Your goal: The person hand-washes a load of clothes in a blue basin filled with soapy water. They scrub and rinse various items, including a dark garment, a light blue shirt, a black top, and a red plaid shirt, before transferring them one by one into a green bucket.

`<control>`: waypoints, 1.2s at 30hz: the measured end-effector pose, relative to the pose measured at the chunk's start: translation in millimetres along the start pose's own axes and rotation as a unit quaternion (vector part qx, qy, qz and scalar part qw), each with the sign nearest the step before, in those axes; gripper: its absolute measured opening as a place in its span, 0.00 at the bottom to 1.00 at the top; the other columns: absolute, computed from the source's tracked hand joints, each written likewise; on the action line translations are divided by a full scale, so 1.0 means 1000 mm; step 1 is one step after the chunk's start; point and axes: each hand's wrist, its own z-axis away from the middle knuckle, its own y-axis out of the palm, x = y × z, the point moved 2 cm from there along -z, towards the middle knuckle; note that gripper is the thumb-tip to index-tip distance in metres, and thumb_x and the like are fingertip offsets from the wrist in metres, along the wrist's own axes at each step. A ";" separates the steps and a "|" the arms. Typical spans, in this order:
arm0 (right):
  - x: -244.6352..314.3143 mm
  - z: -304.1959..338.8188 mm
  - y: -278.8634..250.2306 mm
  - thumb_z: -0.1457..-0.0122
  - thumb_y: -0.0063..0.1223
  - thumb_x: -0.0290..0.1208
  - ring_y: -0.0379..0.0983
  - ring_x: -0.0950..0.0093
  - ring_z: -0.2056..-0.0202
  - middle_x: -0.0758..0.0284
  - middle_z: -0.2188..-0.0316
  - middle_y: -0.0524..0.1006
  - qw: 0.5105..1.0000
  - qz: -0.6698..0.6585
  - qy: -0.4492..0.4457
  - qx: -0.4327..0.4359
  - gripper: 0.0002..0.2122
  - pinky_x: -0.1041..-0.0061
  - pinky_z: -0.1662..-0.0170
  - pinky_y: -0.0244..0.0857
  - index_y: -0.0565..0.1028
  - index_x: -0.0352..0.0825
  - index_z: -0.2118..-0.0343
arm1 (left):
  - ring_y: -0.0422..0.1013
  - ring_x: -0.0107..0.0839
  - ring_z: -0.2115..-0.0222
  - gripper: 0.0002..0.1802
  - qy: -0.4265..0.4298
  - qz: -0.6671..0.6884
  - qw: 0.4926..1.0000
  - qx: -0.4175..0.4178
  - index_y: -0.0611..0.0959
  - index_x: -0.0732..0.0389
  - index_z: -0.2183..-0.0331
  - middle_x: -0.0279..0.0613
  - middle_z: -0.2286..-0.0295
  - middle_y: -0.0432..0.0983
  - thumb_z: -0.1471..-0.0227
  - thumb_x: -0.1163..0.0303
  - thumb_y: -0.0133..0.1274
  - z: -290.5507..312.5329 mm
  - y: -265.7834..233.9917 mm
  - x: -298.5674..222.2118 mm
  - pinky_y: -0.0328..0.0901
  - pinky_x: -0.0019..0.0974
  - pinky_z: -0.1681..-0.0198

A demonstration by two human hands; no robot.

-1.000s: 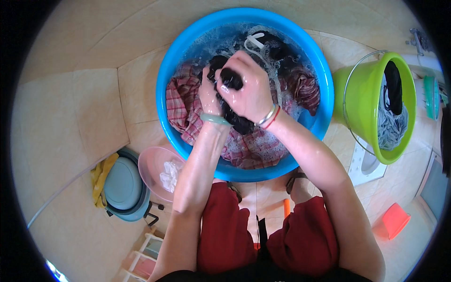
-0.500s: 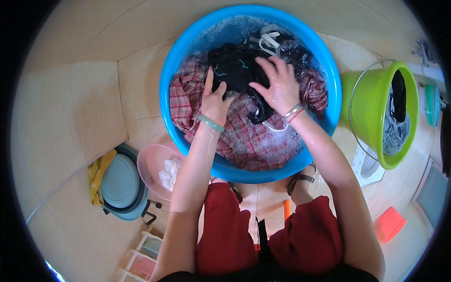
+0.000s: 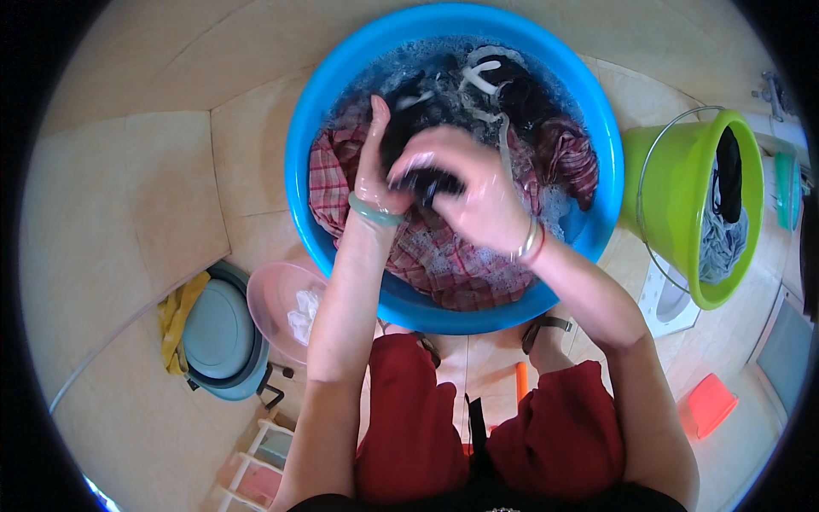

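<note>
Right hand point(image 3: 485, 183) clamped round a bunched fold of the wet black garment point(image 3: 433, 182), fingers over the top, blurred with motion, just above the middle of the frame! Left hand point(image 3: 374, 166) stands edge-on just beside it, fingers straight and apart from the thumb side of its partner, palm turned toward the bundle; whether that palm presses the cloth, I cannot tell. More black fabric spreads up and between the two hands, dipping into the suds at top centre. All of it sits inside the big round blue tub point(image 3: 300, 162), over the soaked red plaid cloth point(image 3: 461, 271) below the grip. Up and to the right of the knuckles, a white strap point(image 3: 479, 77) loops on the water, and far right leans the lime-green bucket point(image 3: 670, 171), wire handle tipped left
</note>
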 end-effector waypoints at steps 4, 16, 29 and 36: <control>0.056 0.015 0.011 0.63 0.58 0.15 0.70 0.66 0.64 0.70 0.65 0.75 0.994 -0.028 -0.019 0.105 0.20 0.69 0.58 0.68 0.79 0.42 0.64 | 0.73 0.37 0.56 0.32 -0.052 -0.011 0.991 0.127 0.72 0.62 0.46 0.46 0.53 0.75 0.40 0.46 0.45 0.011 0.030 -0.013 0.70 0.38 0.53; 0.054 0.004 0.025 0.61 0.67 0.38 0.66 0.75 0.75 0.75 0.70 0.69 0.929 0.307 -0.155 -0.139 0.11 0.79 0.79 0.62 0.78 0.49 0.72 | 0.69 0.29 0.61 0.23 0.139 0.117 0.957 0.226 0.70 0.52 0.45 0.37 0.61 0.73 0.37 0.53 0.44 -0.003 0.052 0.012 0.65 0.33 0.55; -0.009 -0.024 -0.015 0.53 0.62 0.30 0.77 0.57 0.70 0.57 0.73 0.77 0.970 0.206 0.036 -0.127 0.10 0.69 0.69 0.72 0.78 0.30 0.70 | 0.73 0.31 0.58 0.21 0.083 0.036 0.973 -0.214 0.73 0.57 0.48 0.37 0.58 0.75 0.34 0.56 0.36 0.024 0.032 0.047 0.67 0.35 0.52; -0.096 0.000 -0.056 0.46 0.56 0.49 0.75 0.52 0.65 0.53 0.69 0.78 0.907 0.296 0.207 -0.215 0.21 0.60 0.60 0.70 0.78 0.30 0.69 | 0.63 0.41 0.44 0.29 0.088 -0.022 0.981 -0.173 0.68 0.56 0.42 0.40 0.45 0.68 0.37 0.50 0.42 0.032 0.017 0.026 0.54 0.49 0.37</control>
